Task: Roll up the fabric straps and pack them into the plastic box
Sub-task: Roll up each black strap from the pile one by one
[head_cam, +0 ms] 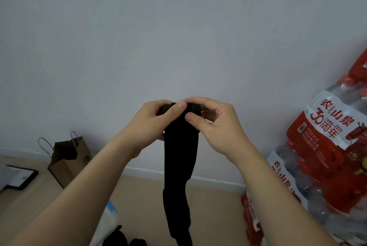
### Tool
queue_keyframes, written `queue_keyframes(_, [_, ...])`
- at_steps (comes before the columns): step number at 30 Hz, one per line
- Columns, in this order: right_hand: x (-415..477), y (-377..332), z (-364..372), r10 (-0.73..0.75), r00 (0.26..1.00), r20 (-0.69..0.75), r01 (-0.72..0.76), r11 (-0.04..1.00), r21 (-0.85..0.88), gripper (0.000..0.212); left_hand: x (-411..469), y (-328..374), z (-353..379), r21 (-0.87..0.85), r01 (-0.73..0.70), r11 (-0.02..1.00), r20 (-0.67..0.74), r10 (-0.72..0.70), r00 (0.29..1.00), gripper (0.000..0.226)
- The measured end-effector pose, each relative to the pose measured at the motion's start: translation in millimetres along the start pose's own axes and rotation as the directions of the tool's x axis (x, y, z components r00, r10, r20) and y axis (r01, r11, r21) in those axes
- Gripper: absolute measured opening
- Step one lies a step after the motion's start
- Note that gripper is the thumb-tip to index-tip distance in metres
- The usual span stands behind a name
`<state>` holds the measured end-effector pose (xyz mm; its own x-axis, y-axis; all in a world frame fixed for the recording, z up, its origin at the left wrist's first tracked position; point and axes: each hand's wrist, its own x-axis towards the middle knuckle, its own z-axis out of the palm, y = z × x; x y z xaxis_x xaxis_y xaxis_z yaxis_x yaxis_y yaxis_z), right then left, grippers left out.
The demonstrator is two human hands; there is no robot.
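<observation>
A black fabric strap [179, 166] hangs down the middle of the view, its top end wound into a small roll between my hands. My left hand [153, 124] grips the roll from the left, thumb lying across its top. My right hand [214, 124] pinches the roll from the right, thumb pressed on the front of the fabric. The strap's loose tail drops to the bottom edge. More black fabric [123, 238] lies at the bottom edge, partly cut off. The plastic box is not in view.
A brown paper bag [68, 161] stands by the wall at the left, with a flat black-framed panel [18, 177] on the floor beside it. Stacked packs of bottled water in red wrap [325, 146] fill the right side. A white and blue item [108, 218] lies under my left forearm.
</observation>
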<state>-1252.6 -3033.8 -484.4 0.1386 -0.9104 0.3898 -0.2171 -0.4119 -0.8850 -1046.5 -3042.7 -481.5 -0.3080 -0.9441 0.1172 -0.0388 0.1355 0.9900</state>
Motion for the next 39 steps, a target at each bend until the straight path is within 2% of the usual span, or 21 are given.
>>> queue_keyframes(2, [-1.3, 1.6, 1.1, 0.031, 1.000, 0.002, -0.031, 0.999, 0.015, 0.035, 0.5, -2.5, -1.5, 0.031, -0.005, 1.000, -0.013, 0.005, 1.000, 0.032])
queue_keyframes(5, [-2.0, 0.6, -2.5, 0.175, 0.984, 0.030, -0.177, 0.982, 0.061, 0.046, 1.6, -1.8, -3.1, -0.052, -0.062, 0.997, -0.048, 0.060, 0.997, 0.020])
queue_keyframes(7, [-1.8, -1.4, -3.1, 0.316, 0.942, 0.112, -0.322, 0.946, 0.043, 0.029, 2.8, -1.4, -4.1, -0.074, -0.104, 0.992, -0.078, 0.098, 0.992, 0.019])
queue_keyframes(9, [-3.2, -2.6, -1.1, 0.423, 0.892, 0.160, -0.440, 0.894, 0.085, 0.015, 3.3, -3.7, -4.1, -0.027, -0.134, 0.991, -0.078, 0.131, 0.988, 0.019])
queue_keyframes(12, [-1.7, -1.2, 0.1, 0.480, 0.869, 0.123, -0.494, 0.858, 0.140, 0.017, 3.0, -5.6, -1.5, 0.026, -0.134, 0.991, -0.070, 0.136, 0.988, 0.027])
queue_keyframes(16, [0.4, 3.2, 5.2, 0.497, 0.864, 0.080, -0.503, 0.856, 0.115, 0.023, 2.5, -3.4, 0.3, -0.024, -0.083, 0.996, -0.065, 0.081, 0.995, 0.039])
queue_keyframes(20, [-0.6, 7.1, 13.3, 0.496, 0.868, 0.017, -0.496, 0.867, 0.051, 0.025, 1.8, -6.0, 5.9, 0.093, -0.118, 0.989, -0.073, 0.125, 0.989, 0.021])
queue_keyframes(23, [1.4, 4.5, 14.9, 0.425, 0.902, 0.074, -0.431, 0.892, 0.135, 0.024, 3.8, -7.2, 7.1, 0.220, -0.218, 0.951, -0.138, 0.251, 0.958, 0.028])
queue_keyframes(25, [2.3, -0.1, 14.4, 0.403, 0.906, 0.131, -0.422, 0.881, 0.214, 0.030, 4.0, -5.4, 5.5, 0.178, -0.254, 0.951, -0.168, 0.284, 0.944, 0.035])
queue_keyframes(28, [2.1, -3.9, 16.2, 0.391, 0.912, 0.120, -0.409, 0.884, 0.227, 0.045, 2.2, -3.3, 2.0, 0.153, -0.266, 0.952, -0.081, 0.281, 0.956, 0.042])
queue_keyframes(31, [1.7, -4.5, 16.9, 0.341, 0.940, -0.028, -0.328, 0.921, 0.212, 0.035, 2.4, -4.8, 2.2, 0.137, -0.225, 0.965, -0.020, 0.230, 0.973, 0.046])
queue_keyframes(33, [1.2, -6.6, 14.7, 0.287, 0.954, -0.080, -0.263, 0.937, 0.229, 0.028, 2.6, -4.7, 1.3, 0.008, -0.120, 0.993, -0.029, 0.121, 0.992, 0.039])
queue_keyframes(37, [0.9, -7.8, 6.4, 0.206, 0.976, -0.066, -0.190, 0.963, 0.190, 0.010, 0.0, -4.7, -4.5, -0.015, -0.079, 0.997, 0.058, 0.080, 0.995, 0.029])
queue_keyframes(39, [-0.7, -6.2, 3.3, 0.183, 0.983, -0.027, -0.176, 0.968, 0.178, 0.016, -0.7, -5.3, -7.7, -0.025, -0.096, 0.995, 0.067, 0.098, 0.993, 0.027])
